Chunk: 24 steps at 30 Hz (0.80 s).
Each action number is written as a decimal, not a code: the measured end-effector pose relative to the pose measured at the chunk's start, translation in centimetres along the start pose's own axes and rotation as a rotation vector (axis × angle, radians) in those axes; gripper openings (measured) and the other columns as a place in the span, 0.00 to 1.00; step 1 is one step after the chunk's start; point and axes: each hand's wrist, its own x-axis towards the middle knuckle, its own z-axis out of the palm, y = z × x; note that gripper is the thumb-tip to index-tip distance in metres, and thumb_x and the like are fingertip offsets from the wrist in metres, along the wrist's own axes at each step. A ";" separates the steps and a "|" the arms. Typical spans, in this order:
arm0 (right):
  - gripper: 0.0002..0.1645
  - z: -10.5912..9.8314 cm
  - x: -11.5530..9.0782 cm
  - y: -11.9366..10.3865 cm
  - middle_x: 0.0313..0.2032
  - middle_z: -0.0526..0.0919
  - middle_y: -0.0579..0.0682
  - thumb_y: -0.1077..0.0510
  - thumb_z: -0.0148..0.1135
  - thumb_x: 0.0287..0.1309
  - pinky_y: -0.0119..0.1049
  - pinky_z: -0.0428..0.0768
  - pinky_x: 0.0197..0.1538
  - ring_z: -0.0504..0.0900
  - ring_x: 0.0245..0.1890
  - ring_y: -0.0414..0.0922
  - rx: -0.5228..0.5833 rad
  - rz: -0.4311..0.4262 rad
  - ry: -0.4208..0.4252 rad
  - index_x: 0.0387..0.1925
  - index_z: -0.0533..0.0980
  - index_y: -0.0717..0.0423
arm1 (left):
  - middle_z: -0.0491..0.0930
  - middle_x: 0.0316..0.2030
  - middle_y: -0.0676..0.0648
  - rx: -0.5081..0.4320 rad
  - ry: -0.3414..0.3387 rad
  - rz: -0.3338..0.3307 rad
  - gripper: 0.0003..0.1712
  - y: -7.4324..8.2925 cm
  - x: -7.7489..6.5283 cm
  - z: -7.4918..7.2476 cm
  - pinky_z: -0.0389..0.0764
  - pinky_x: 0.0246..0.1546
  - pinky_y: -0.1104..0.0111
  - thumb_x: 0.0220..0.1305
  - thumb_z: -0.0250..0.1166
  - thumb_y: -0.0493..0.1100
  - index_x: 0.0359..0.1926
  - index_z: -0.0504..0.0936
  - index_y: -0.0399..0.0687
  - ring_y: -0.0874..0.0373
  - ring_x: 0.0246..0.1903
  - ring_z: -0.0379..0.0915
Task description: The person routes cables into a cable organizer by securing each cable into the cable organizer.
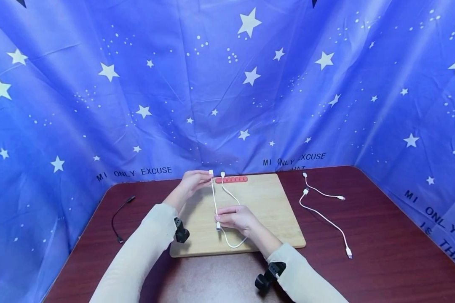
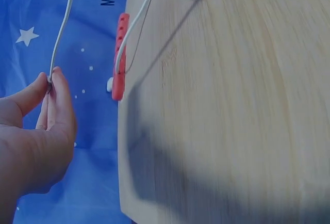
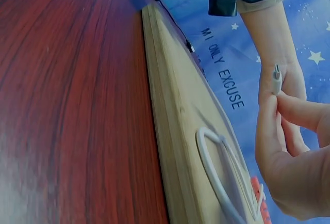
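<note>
My left hand [image 1: 195, 182] pinches one end of a thin white charging cable [image 1: 214, 195] between thumb and fingers, over the back of a wooden board [image 1: 273, 210]. Nearer the front edge, my right hand [image 1: 236, 219] pinches the cable's other end, with a small metal-tipped plug [image 3: 277, 79] sticking out past the fingertips. The stretch between both hands runs nearly straight. At the board's back edge lies a red cable holder strip [image 1: 236, 179] with several slots. A second white cable [image 2: 136, 20] is seated at one end of it; its cord passes behind my right hand and loops on the board.
Two more white cables [image 1: 327, 219] [image 1: 322, 192] lie on the dark red table [image 1: 379, 219] right of the board. A short black cable [image 1: 113, 219] lies to the left. A blue star-patterned curtain [image 1: 197, 84] hangs around the back and sides.
</note>
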 end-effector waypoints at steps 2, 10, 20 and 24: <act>0.25 -0.4 -0.1 -0.1 0.27 0.87 0.44 0.73 0.61 0.57 0.34 0.87 0.48 0.86 0.30 0.36 -0.006 0.002 -0.017 0.56 0.70 0.81 | 0.85 0.46 0.35 0.005 -0.004 -0.008 0.24 0.1 0.1 0.3 0.84 0.54 0.65 0.61 0.62 0.25 0.59 0.73 0.25 0.44 0.56 0.80; 0.25 -1.6 -0.2 -0.4 0.27 0.87 0.43 0.74 0.60 0.57 0.33 0.87 0.48 0.86 0.30 0.35 -0.012 -0.003 -0.035 0.56 0.69 0.82 | 0.73 0.62 0.30 -0.021 -0.022 -0.052 0.26 0.3 0.4 1.1 0.78 0.64 0.61 0.62 0.61 0.24 0.61 0.72 0.27 0.55 0.40 0.85; 0.25 -2.3 -0.1 -0.5 0.28 0.88 0.45 0.73 0.61 0.56 0.34 0.88 0.47 0.86 0.30 0.36 -0.049 -0.001 -0.005 0.56 0.70 0.82 | 0.74 0.60 0.30 -0.034 -0.023 -0.056 0.25 0.4 0.7 2.2 0.81 0.58 0.64 0.62 0.60 0.24 0.61 0.72 0.26 0.43 0.54 0.81; 0.25 -2.5 0.0 -0.6 0.28 0.88 0.45 0.73 0.61 0.56 0.33 0.88 0.46 0.86 0.30 0.36 -0.049 0.004 0.005 0.55 0.70 0.82 | 0.75 0.60 0.29 -0.040 -0.011 -0.062 0.25 0.4 0.7 2.6 0.83 0.55 0.65 0.60 0.61 0.22 0.59 0.73 0.25 0.56 0.36 0.85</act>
